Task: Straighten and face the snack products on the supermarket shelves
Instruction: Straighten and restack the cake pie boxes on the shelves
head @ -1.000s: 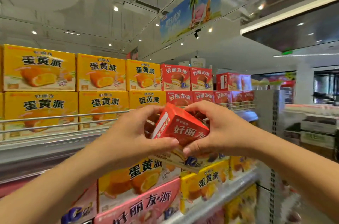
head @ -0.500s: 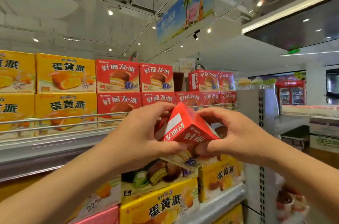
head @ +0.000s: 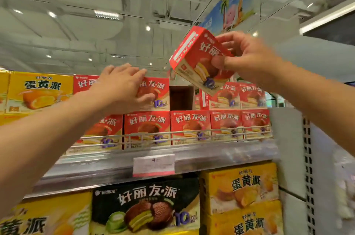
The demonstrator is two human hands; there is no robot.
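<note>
On the top shelf (head: 172, 155) of a supermarket snack aisle, a yellow egg-yolk pie box (head: 39, 91) stands at far left, face forward. Just to its right, a person's left hand (head: 123, 84) lies across the upper row of red chocolate pie boxes (head: 153, 93), fingers straight over the top edge and thumb against the printed front; the grip is loose and flat, pressing rather than clasping. Below that hand, a lower row of red boxes (head: 190, 125) lines up behind a thin wire rail (head: 192, 136), faces out and side by side. A white price tag (head: 153, 164) hangs on the shelf's front edge. Right of the pressed box, a dark gap (head: 180, 98) opens in the upper row. Above and slightly right of that gap, the right hand (head: 247, 57) holds a single red chocolate pie box (head: 196, 59) in the air, tilted with one corner down, thumb on the front panel and fingers curled over the top; this grip is closed firmly on the carton, clear of the shelf. More red boxes (head: 249, 95) stand behind it at the right end of the upper row. On the shelf beneath, from left to right, sit a yellow box (head: 44, 215), a black matcha-flavour pie box (head: 146, 207) and two stacked yellow boxes (head: 242, 188). A blue hanging banner (head: 234, 6) shows against the ceiling at upper right.
</note>
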